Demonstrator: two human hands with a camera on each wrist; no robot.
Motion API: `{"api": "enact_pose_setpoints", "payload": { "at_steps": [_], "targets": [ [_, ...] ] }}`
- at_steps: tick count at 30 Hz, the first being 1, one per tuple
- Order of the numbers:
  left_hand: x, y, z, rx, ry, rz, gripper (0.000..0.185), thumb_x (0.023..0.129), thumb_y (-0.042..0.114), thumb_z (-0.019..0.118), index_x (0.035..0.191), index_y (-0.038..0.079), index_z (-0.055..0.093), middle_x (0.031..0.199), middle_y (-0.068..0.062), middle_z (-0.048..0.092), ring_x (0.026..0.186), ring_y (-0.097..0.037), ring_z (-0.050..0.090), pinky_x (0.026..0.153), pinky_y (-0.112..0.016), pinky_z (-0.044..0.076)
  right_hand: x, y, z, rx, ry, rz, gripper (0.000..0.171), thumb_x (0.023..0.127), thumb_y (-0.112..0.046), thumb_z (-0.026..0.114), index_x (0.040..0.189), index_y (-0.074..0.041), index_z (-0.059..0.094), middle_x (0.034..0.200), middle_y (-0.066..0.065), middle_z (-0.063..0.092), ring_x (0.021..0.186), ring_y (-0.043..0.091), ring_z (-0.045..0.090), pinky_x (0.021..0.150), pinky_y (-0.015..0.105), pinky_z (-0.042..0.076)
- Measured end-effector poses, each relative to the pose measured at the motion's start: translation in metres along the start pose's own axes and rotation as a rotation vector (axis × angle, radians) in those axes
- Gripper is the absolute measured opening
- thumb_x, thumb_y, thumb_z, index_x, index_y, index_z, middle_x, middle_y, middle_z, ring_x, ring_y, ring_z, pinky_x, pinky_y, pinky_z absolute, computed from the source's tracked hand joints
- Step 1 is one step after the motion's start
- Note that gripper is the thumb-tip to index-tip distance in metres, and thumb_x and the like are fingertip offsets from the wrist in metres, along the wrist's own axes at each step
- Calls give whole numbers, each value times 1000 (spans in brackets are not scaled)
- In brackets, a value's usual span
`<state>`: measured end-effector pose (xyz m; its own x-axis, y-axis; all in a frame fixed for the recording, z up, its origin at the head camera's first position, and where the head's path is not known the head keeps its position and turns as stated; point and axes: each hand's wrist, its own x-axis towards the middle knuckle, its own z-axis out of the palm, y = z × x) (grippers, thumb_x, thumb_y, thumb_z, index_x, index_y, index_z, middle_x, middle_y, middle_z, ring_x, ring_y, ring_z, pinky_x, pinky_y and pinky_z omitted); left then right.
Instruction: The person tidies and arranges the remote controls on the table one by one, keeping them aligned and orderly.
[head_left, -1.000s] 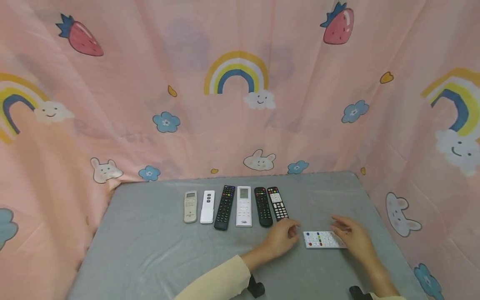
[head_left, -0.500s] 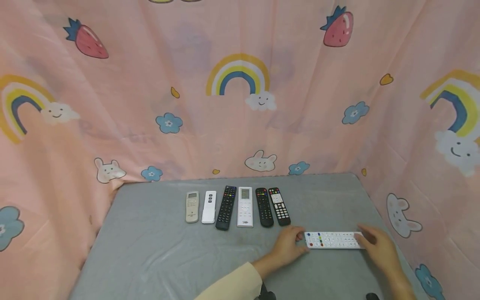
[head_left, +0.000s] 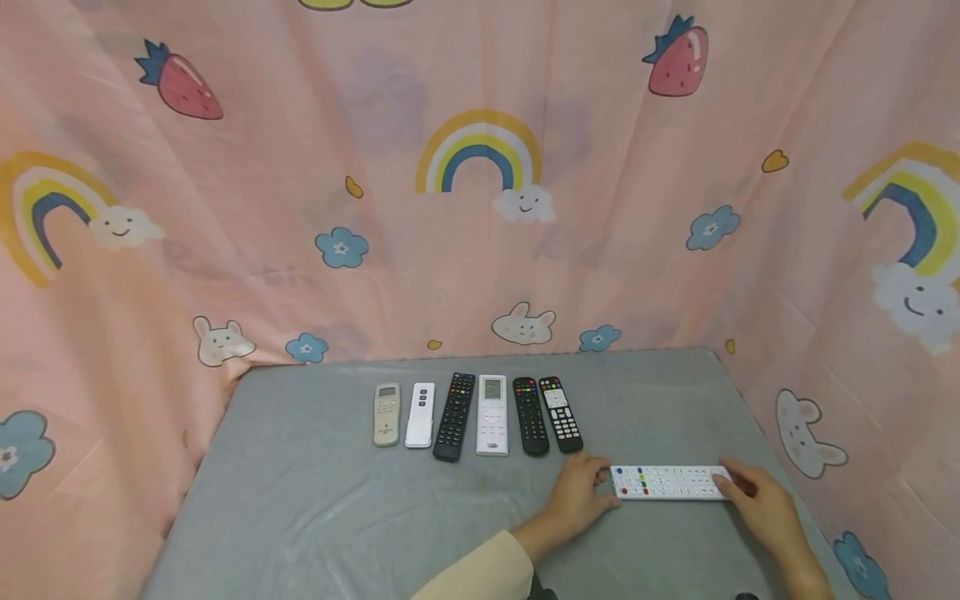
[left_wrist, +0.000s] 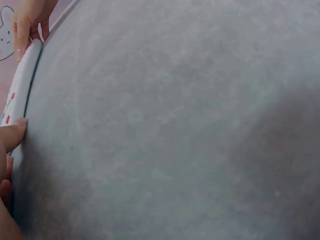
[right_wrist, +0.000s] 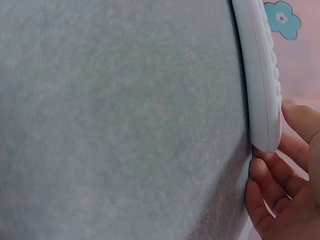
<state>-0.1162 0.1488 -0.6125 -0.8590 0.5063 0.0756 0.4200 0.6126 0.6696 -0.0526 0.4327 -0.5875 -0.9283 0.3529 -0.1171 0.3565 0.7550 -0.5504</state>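
Now we hold the white remote by its two ends on the grey tabletop.

Our left hand pinches the left end and our right hand pinches the right end, so the grip of each hand is narrow, fingers curled round the short edges. It lies flat and sideways, near the row of six remotes, which stand side by side further back; we judge the two-ended hold keeps it steady and straight.
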Motion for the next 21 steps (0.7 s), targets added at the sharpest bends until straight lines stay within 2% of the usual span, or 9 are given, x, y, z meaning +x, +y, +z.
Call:
{"api": "enact_pose_setpoints", "payload": {
  "at_steps": [7, 14, 21],
  "targets": [
    [-2, -1, 6, 57, 49, 21, 53, 74, 33, 86, 121, 16, 68, 86, 16, 54, 80, 5, 41, 71, -9, 37, 0, 0, -2, -23, -21, 19, 60, 101, -40, 53, 136, 9, 51, 117, 30, 61, 98, 33, 57, 77, 47, 48],
    [-5, -2, 9, 52, 70, 32, 52, 76, 34, 84, 122, 15, 67, 87, 15, 54, 79, 5, 40, 70, -9, 36, 1, -3, -1, 3, -29, 68, 59, 102, -39, 53, 138, 8, 50, 128, 35, 54, 108, 42, 56, 87, 57, 47],
    [-6, 1, 5, 43, 69, 15, 52, 76, 33, 83, 122, 15, 67, 86, 14, 55, 79, 5, 41, 70, -9, 36, 1, -4, 0, 16, -23, 86, 61, 102, -41, 52, 137, 9, 49, 132, 36, 52, 114, 47, 54, 90, 59, 46]
  ]
}}
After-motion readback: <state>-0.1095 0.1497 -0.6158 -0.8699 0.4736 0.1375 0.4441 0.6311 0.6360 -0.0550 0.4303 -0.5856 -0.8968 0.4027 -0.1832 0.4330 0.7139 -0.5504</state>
